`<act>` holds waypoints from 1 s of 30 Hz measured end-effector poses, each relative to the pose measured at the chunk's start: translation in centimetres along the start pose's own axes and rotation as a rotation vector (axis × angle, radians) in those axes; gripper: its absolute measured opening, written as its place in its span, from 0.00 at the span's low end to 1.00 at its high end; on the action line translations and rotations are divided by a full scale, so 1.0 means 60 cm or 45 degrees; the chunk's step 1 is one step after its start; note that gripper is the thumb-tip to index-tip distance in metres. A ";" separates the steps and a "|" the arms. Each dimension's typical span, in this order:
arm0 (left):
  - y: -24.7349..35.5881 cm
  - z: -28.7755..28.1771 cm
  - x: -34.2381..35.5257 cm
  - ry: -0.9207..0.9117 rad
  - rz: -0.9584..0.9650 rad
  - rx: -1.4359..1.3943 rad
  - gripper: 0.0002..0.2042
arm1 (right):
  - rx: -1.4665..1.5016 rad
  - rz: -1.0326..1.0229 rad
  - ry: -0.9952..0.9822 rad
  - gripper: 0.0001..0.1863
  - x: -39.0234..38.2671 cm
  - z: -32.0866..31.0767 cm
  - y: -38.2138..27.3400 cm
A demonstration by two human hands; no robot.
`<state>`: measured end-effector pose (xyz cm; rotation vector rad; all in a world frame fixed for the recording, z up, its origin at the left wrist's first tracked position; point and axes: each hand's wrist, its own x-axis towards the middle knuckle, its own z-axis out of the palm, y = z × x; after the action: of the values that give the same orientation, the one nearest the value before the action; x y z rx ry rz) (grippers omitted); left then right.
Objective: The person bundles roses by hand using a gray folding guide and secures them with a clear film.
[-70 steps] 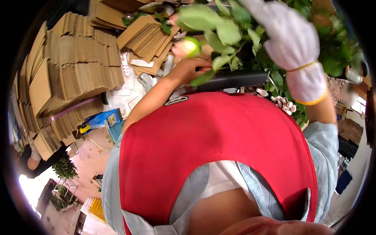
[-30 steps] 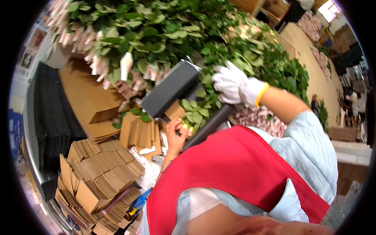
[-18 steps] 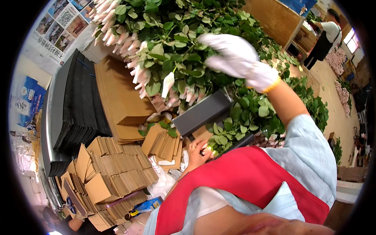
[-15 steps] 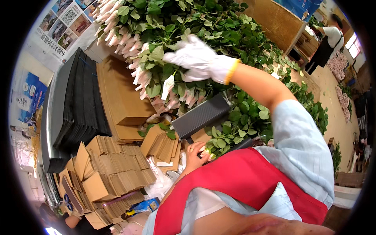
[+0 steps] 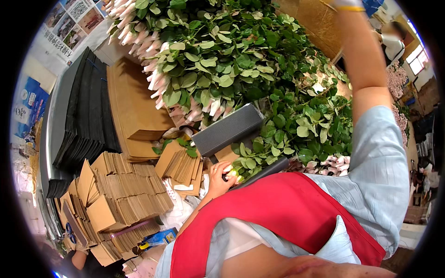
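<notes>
My bare left hand [image 5: 220, 179] is low in the middle, beside my red apron. Its fingers curl round the pale yellow-green head of a rose [image 5: 234, 175]; leafy stems run from there to the right. My right hand [image 5: 348, 3], in a white glove with a yellow cuff, is at the top edge at the end of a raised arm. Its fingers are cut off there, so any hold is hidden. Beyond my left hand lies a black ridged box-shaped block [image 5: 228, 129]. A large pile of leafy rose stems [image 5: 250, 60] fills the far middle, its blooms wrapped in pale netting sleeves [image 5: 158, 78].
Stacks of folded brown cardboard [image 5: 134, 190] stand at the left, with black sheets [image 5: 88, 116] and large brown sheets [image 5: 132, 102] behind them. A blue-and-yellow packet [image 5: 160, 237] and scissors [image 5: 70, 231] lie nearby. Another person [image 5: 393, 41] stands far right.
My gloved right hand has moved from above the rose pile up and right to the picture's top edge. My left hand stays on the pale rose. The view has shifted slightly.
</notes>
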<state>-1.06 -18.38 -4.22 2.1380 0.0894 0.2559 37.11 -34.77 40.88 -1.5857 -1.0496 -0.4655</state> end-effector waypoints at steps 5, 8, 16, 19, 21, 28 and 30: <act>-0.007 -0.001 0.003 0.012 0.031 0.014 0.26 | -0.841 -0.349 -0.440 0.18 -0.154 0.210 0.177; 0.018 -0.019 -0.002 -0.026 -0.021 0.017 0.27 | -0.669 0.202 -1.007 0.33 -0.192 0.290 0.228; 0.143 -0.205 0.216 0.576 0.612 0.832 0.24 | -0.849 0.120 -0.722 0.19 -0.248 0.275 0.223; 0.131 -0.273 0.349 0.643 0.388 1.413 0.33 | -0.948 -0.075 -0.601 0.14 -0.262 0.265 0.191; 0.124 -0.310 0.394 0.550 0.235 1.605 0.30 | -0.980 -0.063 -0.615 0.16 -0.286 0.251 0.194; 0.151 -0.445 0.500 0.056 0.296 1.187 0.18 | -0.763 -0.031 -0.915 0.27 -0.293 0.226 0.264; 0.166 -0.499 0.524 0.202 0.246 0.878 0.18 | -0.762 -0.334 -0.595 0.15 -0.236 0.219 0.220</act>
<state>22.74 5.83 24.62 2.8125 0.0680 0.5728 37.43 -27.71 18.59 -2.1600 -1.5861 -0.6450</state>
